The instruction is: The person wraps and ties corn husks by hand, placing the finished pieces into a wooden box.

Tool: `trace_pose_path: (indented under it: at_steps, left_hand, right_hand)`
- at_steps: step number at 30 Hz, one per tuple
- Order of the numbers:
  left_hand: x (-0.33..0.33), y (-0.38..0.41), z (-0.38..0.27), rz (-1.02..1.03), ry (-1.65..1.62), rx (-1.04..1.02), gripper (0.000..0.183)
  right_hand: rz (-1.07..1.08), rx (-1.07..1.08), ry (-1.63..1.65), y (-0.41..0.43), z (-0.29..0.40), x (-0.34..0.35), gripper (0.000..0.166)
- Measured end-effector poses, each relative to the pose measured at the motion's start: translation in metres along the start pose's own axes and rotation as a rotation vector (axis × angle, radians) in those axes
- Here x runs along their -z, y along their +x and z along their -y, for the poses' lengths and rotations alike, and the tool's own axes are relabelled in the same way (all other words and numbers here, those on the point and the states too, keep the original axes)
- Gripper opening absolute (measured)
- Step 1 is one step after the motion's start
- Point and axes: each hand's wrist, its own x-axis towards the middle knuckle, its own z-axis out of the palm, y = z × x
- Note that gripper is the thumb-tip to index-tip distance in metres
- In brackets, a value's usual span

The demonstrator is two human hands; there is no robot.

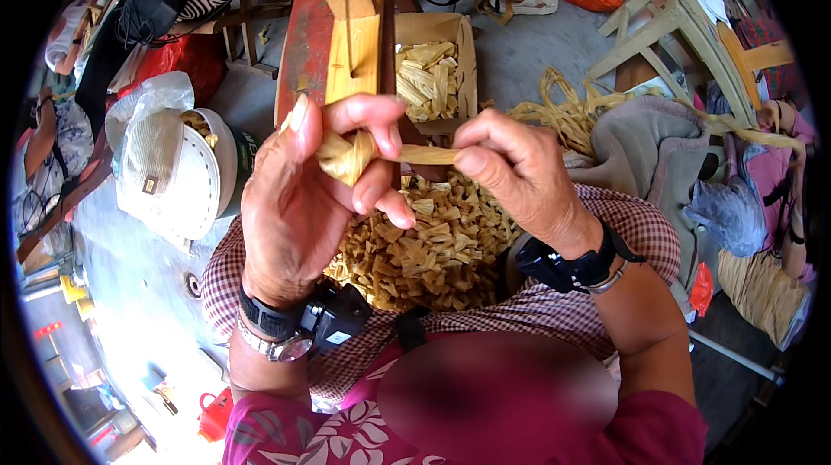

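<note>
My left hand holds a folded knot of pale yellow plant-fibre strip between its fingers, palm turned up. From that knot a flat length of the strip runs right to my right hand, whose thumb and forefinger pinch it. Below both hands, a heap of small folded fibre pieces lies at my lap, between knees in checked cloth. Just beyond my left hand, a wooden block with a slanted piece and a thin metal rod is fixed on a red wooden bench.
A cardboard box of fibre pieces stands right of the bench. At left is a white bucket with a plastic bag. Loose strips and a grey cloth lie right, near a wooden stool. Other people sit at both sides and ahead.
</note>
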Motion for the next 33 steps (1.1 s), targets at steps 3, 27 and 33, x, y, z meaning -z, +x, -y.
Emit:
trace_pose_path:
  at_steps: [3,27,33]
  left_hand:
    - [0.001,0.003,-0.001,-0.068,0.145,-0.011,0.062]
    - [0.001,-0.003,-0.005,-0.264,0.397,-0.017,0.007]
    - [0.015,-0.006,-0.013,-0.256,0.122,-0.101,0.003]
  right_hand:
    - [0.021,0.034,-0.043,0.004,0.003,-0.010,0.020]
    - [0.059,0.106,-0.071,0.014,0.021,-0.035,0.018]
    - [0.184,0.032,-0.062,0.014,0.031,-0.011,0.019]
